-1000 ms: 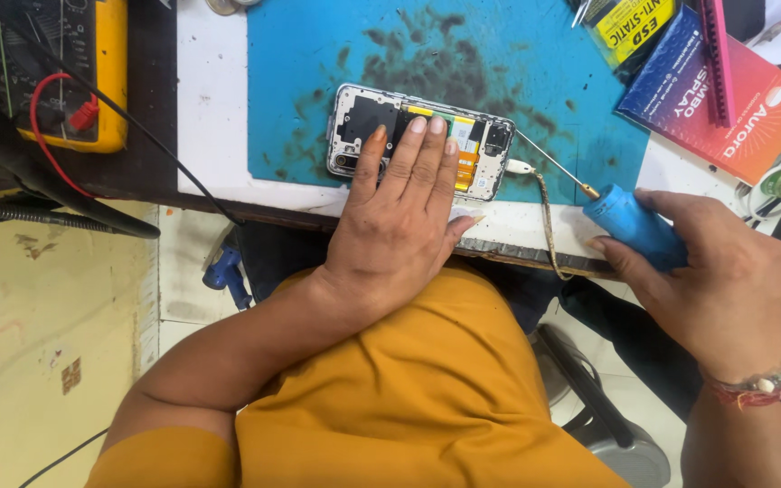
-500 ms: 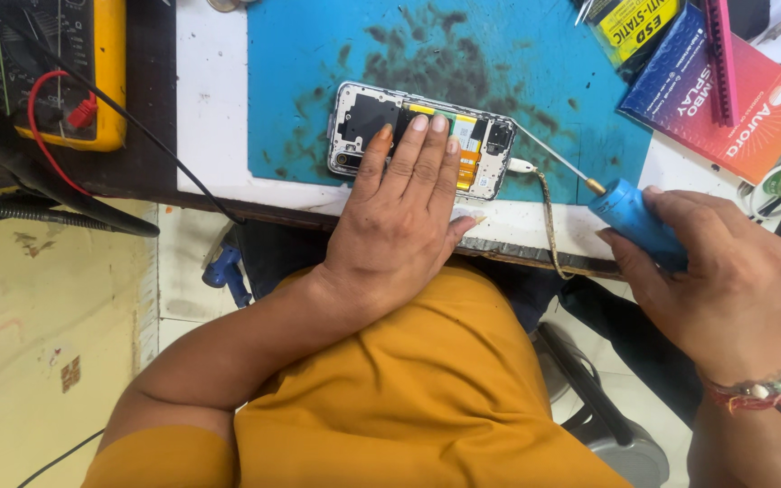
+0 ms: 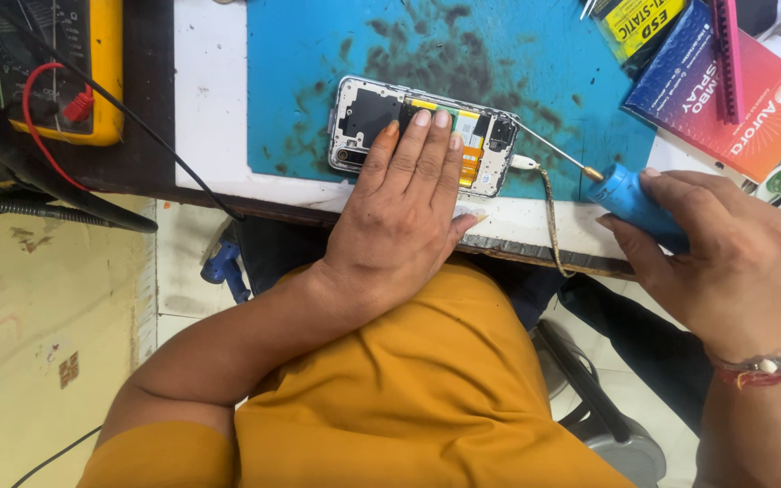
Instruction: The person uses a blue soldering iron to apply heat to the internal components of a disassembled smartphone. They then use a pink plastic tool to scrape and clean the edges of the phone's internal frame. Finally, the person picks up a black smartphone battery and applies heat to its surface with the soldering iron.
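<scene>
Since the earlier frame, the blue-handled screwdriver (image 3: pixel 630 197) has been swung so its thin shaft points at the right end of the opened phone (image 3: pixel 422 136). On the blue mat (image 3: pixel 390 54) the phone is pinned flat under the left hand (image 3: pixel 404 212), fingers spread. The right hand (image 3: pixel 725 262), right of the phone, is curled closed around the handle. The tip is best seated squarely before turning, with the phone held firm.

Smooth blue plastic screwdriver handle (image 3: pixel 633 201) with thin shiny metal shaft; beyond its tip, an opened phone (image 3: pixel 419 136) on a matt, stained blue rubbery mat (image 3: pixel 336 54).
</scene>
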